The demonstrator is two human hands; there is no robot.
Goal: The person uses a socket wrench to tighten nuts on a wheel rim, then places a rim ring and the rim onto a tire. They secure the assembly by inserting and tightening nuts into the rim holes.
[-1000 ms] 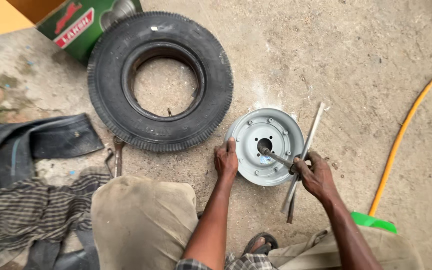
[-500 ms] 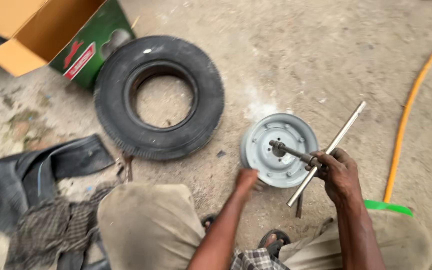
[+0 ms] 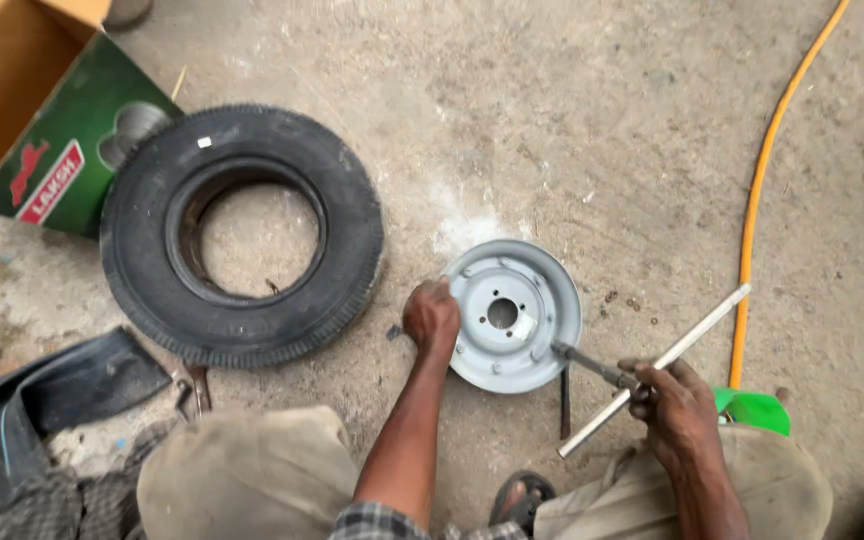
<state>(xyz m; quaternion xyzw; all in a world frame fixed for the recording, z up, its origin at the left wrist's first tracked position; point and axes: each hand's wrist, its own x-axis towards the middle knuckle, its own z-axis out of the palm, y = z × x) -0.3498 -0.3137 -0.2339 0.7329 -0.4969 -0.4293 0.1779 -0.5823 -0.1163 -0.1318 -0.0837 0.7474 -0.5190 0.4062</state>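
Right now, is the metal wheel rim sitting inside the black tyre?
No, the rim lies flat on the floor to the right of the tyre, clearly apart from it.

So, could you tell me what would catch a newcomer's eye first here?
Probably the black tyre lying flat on the concrete floor at upper left, and the grey wheel rim beside it at centre. The left hand rests on the rim's edge, while the right hand grips a T-handled wrench.

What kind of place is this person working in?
Probably a small tyre repair spot on a rough concrete floor: a black rubber tyre lies beside a grey steel wheel rim, which the left hand steadies while the right hand holds a metal T-handle wrench.
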